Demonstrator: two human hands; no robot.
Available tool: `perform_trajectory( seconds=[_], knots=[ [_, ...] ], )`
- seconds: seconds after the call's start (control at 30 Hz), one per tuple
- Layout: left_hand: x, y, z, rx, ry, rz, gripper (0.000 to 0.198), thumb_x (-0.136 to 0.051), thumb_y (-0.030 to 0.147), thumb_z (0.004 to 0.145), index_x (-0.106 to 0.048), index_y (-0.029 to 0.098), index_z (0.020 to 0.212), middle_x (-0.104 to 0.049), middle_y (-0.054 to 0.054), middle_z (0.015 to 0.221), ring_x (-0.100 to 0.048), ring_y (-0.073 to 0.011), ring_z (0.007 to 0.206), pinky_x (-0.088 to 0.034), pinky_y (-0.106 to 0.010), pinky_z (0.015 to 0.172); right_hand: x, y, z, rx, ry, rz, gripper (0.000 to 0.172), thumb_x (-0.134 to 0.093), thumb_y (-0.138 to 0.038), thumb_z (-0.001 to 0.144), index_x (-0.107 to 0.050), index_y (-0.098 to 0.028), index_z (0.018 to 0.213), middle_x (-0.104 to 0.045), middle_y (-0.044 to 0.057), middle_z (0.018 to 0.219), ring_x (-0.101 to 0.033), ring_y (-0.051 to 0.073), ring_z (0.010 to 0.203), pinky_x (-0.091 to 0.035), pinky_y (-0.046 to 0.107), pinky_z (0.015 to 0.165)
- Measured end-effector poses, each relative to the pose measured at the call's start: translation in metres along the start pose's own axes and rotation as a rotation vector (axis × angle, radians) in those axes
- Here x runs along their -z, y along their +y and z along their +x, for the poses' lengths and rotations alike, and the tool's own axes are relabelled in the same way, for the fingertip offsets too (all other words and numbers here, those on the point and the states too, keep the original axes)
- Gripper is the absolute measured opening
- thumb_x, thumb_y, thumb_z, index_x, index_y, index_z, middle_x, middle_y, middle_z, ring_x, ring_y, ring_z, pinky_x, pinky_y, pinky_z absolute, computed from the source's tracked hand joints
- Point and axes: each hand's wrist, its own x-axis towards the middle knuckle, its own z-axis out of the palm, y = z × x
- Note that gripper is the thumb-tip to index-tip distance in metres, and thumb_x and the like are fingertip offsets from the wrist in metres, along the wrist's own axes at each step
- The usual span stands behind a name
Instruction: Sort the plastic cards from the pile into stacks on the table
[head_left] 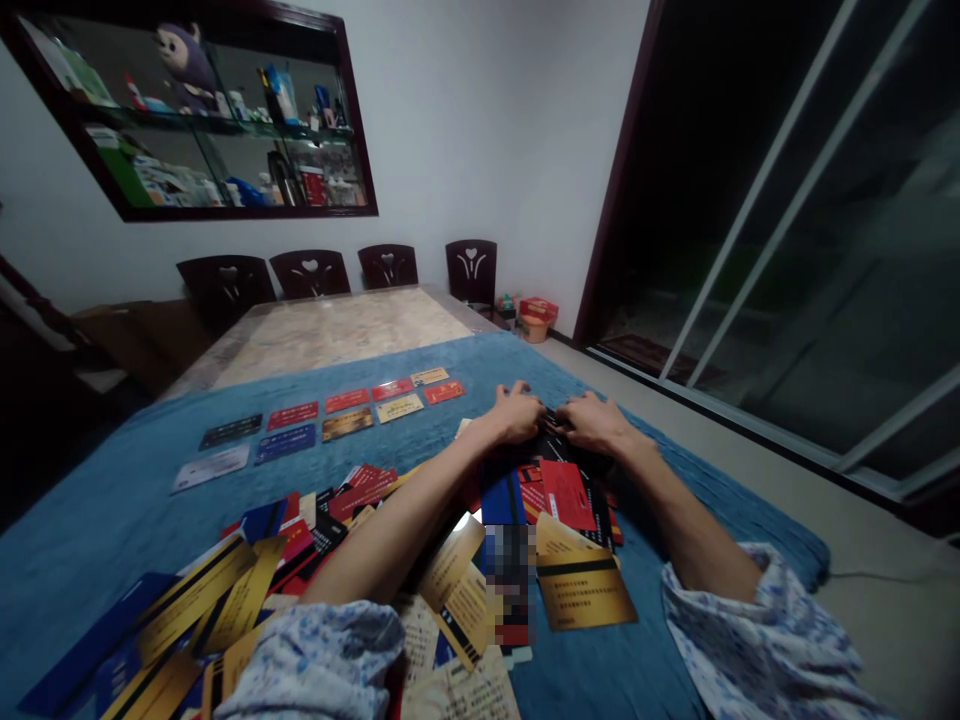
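My left hand [517, 413] and my right hand [596, 422] are close together over the far right part of a loose heap of cards. Their curled fingers pinch at a black card [556, 448] between them; the fingertips are partly hidden. Just below lie a red card [568, 496] and a blue card with a dark stripe [501, 492]. A gold card [586, 592] is nearer to me, between my forearms. More gold cards [199, 590] and a dark blue card [97, 640] spread out left of my left forearm.
Two rows of cards, among them a red card [293, 416] and a silver card [211, 467], lie flat on the blue cloth [420, 450]. Beyond it is the bare tabletop [337, 330], with dark chairs [310, 273] behind. A sliding glass door [787, 250] stands at right.
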Motion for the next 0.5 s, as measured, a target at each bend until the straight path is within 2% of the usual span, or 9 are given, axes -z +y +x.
perform_trajectory(
  seconds=[0.13,0.27,0.4,0.5],
  knots=[
    [-0.004,-0.001,0.013,-0.039,-0.057,-0.002,0.051,-0.047,0.008,0.079,-0.068,0.030,0.120,-0.061,-0.005,0.140,-0.029,-0.0338,0.140,-0.029,-0.064,0.105,-0.003,-0.002,0.002,0.029,-0.005,0.022,0.036,-0.046,-0.028,0.093,-0.072,-0.022,0.117,-0.064,0.018,0.127,-0.051,0.035,0.117,-0.045,0.051,0.087],
    [-0.003,-0.009,0.012,-0.034,-0.056,0.014,0.057,-0.046,0.007,0.079,-0.064,0.032,0.128,-0.061,-0.004,0.140,-0.027,-0.0350,0.143,-0.029,-0.065,0.107,-0.009,-0.003,0.006,0.079,0.024,0.080,0.037,-0.045,-0.018,0.091,-0.070,-0.019,0.119,-0.063,0.015,0.131,-0.049,0.033,0.117,-0.045,0.048,0.088],
    [0.001,-0.017,0.007,-0.005,-0.050,0.081,0.055,-0.047,0.008,0.081,-0.064,0.033,0.127,-0.063,-0.003,0.139,-0.026,-0.0350,0.145,-0.025,-0.065,0.110,-0.019,-0.002,0.014,0.143,0.106,0.189,0.039,-0.041,-0.026,0.097,-0.065,-0.023,0.128,-0.060,0.012,0.139,-0.047,0.033,0.121,-0.042,0.049,0.091],
    [0.000,-0.021,0.005,0.019,-0.036,0.138,0.048,-0.047,0.011,0.085,-0.064,0.029,0.126,-0.061,-0.006,0.140,-0.024,-0.0349,0.147,-0.022,-0.065,0.113,-0.025,0.000,0.020,0.168,0.170,0.223,0.038,-0.041,-0.032,0.099,-0.065,-0.026,0.128,-0.060,0.010,0.140,-0.044,0.034,0.126,-0.041,0.049,0.094]
  ],
)
